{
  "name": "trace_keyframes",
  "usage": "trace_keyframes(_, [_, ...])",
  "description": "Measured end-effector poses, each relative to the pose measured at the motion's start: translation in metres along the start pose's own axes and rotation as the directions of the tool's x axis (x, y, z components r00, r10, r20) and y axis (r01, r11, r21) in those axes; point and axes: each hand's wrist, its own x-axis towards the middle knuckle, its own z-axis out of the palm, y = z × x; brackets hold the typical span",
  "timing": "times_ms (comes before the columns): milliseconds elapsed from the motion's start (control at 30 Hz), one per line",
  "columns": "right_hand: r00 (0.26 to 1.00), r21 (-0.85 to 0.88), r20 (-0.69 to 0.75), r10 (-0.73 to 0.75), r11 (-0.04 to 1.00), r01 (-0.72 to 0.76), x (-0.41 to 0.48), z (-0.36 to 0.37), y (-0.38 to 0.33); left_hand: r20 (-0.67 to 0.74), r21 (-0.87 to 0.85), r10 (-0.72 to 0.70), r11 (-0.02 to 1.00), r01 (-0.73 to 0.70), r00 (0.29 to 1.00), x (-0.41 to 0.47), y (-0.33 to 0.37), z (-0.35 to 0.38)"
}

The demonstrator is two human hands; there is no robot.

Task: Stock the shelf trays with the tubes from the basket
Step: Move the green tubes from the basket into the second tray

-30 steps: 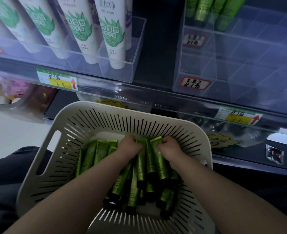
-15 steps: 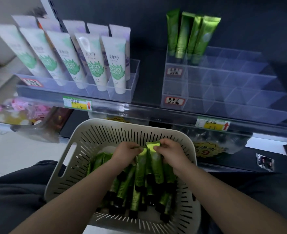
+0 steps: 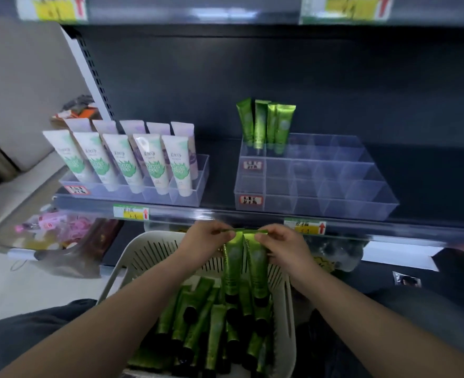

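Two green tubes (image 3: 243, 266), tops pinched by left hand (image 3: 209, 238) and right hand (image 3: 282, 246): lift caps-down into centre-right tray (image 3: 318, 205), one per compartment.

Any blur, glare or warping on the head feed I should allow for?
Head view: top price labels smeared; held green tubes and the divided clear tray fairly sharp, though the tray's tags are unreadable; glare streaks the shelf rail; wide-angle bowing bends the shelf lines.
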Motion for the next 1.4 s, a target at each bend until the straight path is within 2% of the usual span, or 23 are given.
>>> trace_keyframes(233, [0.995,0.137,-0.028,-0.092,0.986,0.095,-0.012,-0.033,-0.048,0.006,0.022,0.128,0.991,-0.128,0.992,-0.003,0.064,0.006])
trace_keyframes(567, [0.974,0.221,-0.100,-0.202,0.950,0.220,0.003,-0.079,-0.106,0.017,0.092,0.303,0.948,-0.303,0.953,0.029,0.141,0.015])
trace_keyframes(867, [0.945,0.178,-0.138,-0.298,0.931,0.320,0.040,-0.122,-0.149,0.012,0.274,0.459,0.853,-0.445,0.888,0.073,0.206,0.029])
trace_keyframes(967, [0.933,0.173,-0.155,-0.325,0.921,0.349,0.058,-0.133,-0.159,0.018,0.280,0.468,0.846,-0.453,0.884,0.091,0.220,0.036])
trace_keyframes(1167, [0.921,0.173,-0.189,-0.340,0.912,0.372,0.101,-0.148,-0.170,0.006,0.451,0.521,0.760,-0.468,0.853,0.134,0.238,0.047])
trace_keyframes(1400, [0.901,0.170,-0.228,-0.369,0.896,0.410,0.151,-0.161,-0.181,-0.034,0.523,0.583,0.702,-0.482,0.812,0.181,0.251,0.052])
